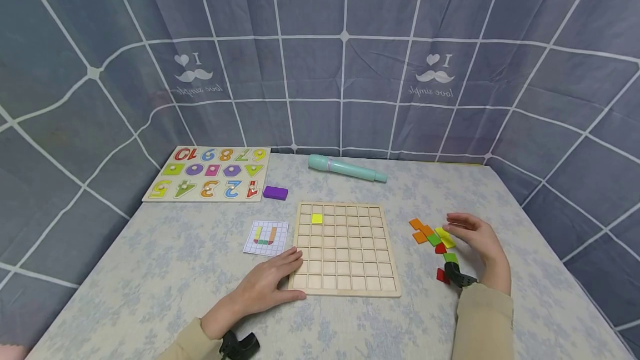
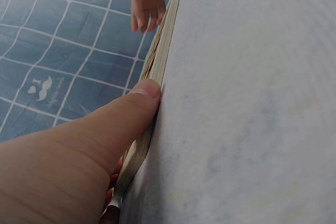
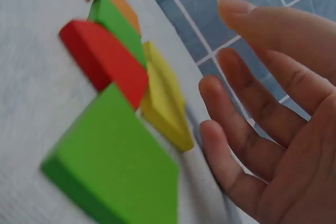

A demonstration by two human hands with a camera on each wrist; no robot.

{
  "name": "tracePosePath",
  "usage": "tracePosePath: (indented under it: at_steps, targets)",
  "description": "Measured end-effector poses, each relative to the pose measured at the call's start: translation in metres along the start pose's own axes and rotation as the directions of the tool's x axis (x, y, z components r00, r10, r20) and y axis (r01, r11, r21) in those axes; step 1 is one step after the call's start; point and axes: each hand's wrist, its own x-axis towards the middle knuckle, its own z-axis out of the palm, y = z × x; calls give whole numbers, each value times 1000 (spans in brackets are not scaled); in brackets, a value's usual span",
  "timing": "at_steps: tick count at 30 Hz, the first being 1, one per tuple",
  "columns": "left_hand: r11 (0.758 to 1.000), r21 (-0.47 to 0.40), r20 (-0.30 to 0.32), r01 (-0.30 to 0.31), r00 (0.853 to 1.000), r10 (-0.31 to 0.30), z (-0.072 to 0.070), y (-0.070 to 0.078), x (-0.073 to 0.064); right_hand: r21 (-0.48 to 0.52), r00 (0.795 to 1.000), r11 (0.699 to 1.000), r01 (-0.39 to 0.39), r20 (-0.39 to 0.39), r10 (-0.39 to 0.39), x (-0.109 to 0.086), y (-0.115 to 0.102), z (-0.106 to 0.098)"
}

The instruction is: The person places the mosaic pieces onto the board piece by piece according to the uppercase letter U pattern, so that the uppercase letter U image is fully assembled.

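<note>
A wooden grid board (image 1: 342, 249) lies on the table with one yellow square tile (image 1: 317, 219) in its upper-left area. At its near-left corner rests my left hand (image 1: 270, 281), fingers extended along the edge; the left wrist view shows the thumb (image 2: 144, 92) against the board's side. My right hand (image 1: 475, 238) hovers beside a loose group of tiles, its fingers loosely bent and holding nothing. Closest to it are the yellow tiles (image 3: 164, 98). A green tile (image 3: 115, 161), a red tile (image 3: 107, 59) and orange tiles (image 1: 420, 229) lie around them.
Left of the board lies a pattern card (image 1: 272, 230) with a coloured U shape on a grid. A purple block (image 1: 275, 193) sits behind it, near a number-and-shape puzzle board (image 1: 200, 177). A teal marker-shaped stick (image 1: 347, 168) lies at the back, before a grid-patterned curtain (image 1: 315, 71).
</note>
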Motion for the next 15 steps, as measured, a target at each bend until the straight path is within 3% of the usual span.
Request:
tracePosePath:
  at_steps: [15]
  targets:
    - [1000,-12,19,23,1000,-23,-1,1,0,-52,1000,999,-14,-17,13,5,9,4]
